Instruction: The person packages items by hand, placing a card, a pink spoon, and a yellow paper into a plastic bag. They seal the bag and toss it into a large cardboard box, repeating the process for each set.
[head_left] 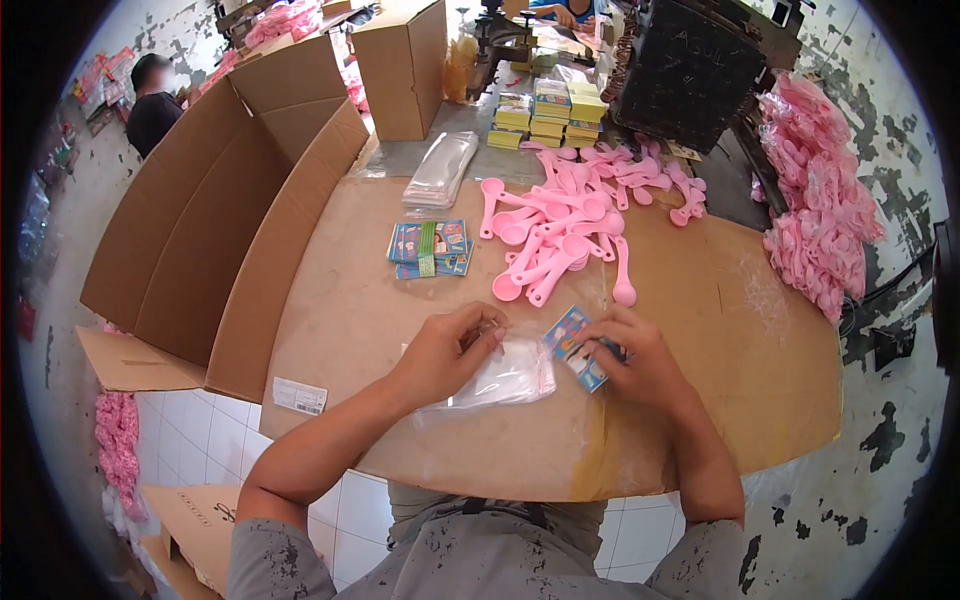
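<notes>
My right hand (632,352) grips a blue printed card (574,345) at the right end of the clear plastic bags. Over the left part of the bags (505,378), my left hand (455,348) has its thumb and index finger pinched together at the edge of the clear plastic. Beyond my hands lies a pile of pink plastic spoons (560,225). To the left of the spoons rests a stack of blue cards (430,248) with a green band round it. More clear bags (440,170) lie in a bundle behind that stack.
A large open carton (270,240) stands at the left of the cardboard-covered table (740,390). Stacked card bundles (550,112) and a black metal box (688,70) are at the back. Bagged pink spoons (820,200) hang at the right. Two other people are farther back.
</notes>
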